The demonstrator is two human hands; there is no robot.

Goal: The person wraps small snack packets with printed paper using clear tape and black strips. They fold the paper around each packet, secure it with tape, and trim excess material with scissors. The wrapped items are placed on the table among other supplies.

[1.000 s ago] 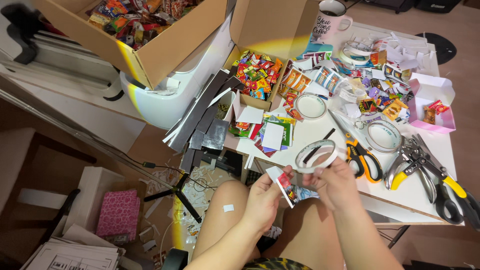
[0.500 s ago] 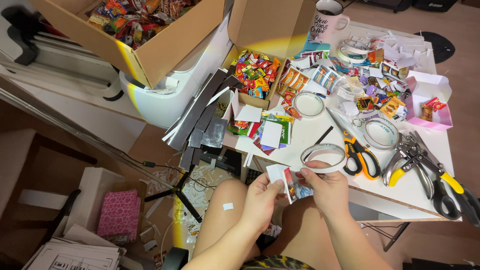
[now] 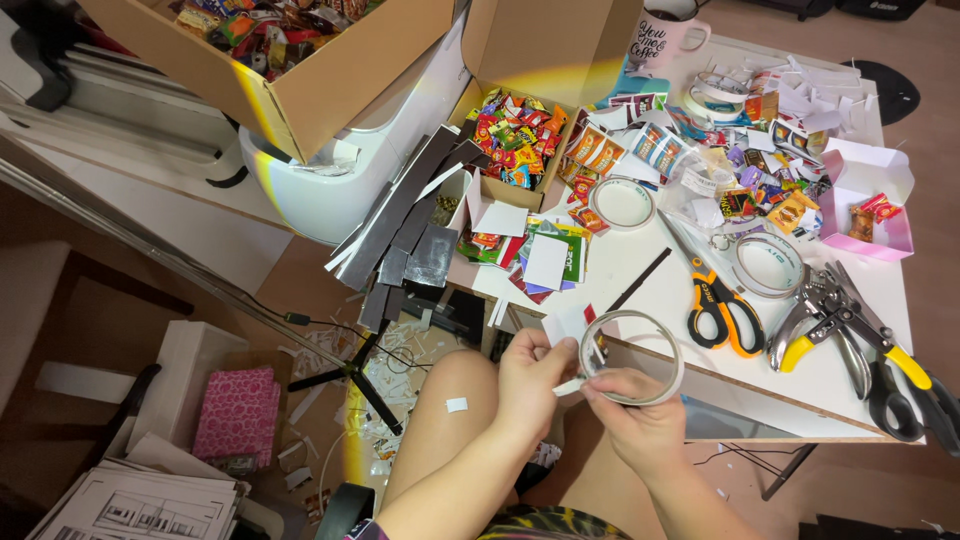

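1. The right hand [image 3: 640, 425] had lifted the tape roll [image 3: 632, 357] off the table [image 3: 650, 280], gripping its lower rim.
2. The left hand [image 3: 530, 370] pinched a small white card [image 3: 565, 325] against the roll at the table's near edge; taping appeared underway.

The large cardboard box [image 3: 300, 60] is cut off by the top edge.

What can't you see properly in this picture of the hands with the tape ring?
- Head view: the left hand covers most of the small white card piece.
- The right hand's palm is turned away, hiding its grip on the tape ring.
- The big cardboard box of sweets is cut off by the top edge.
- The pliers run off the right edge.
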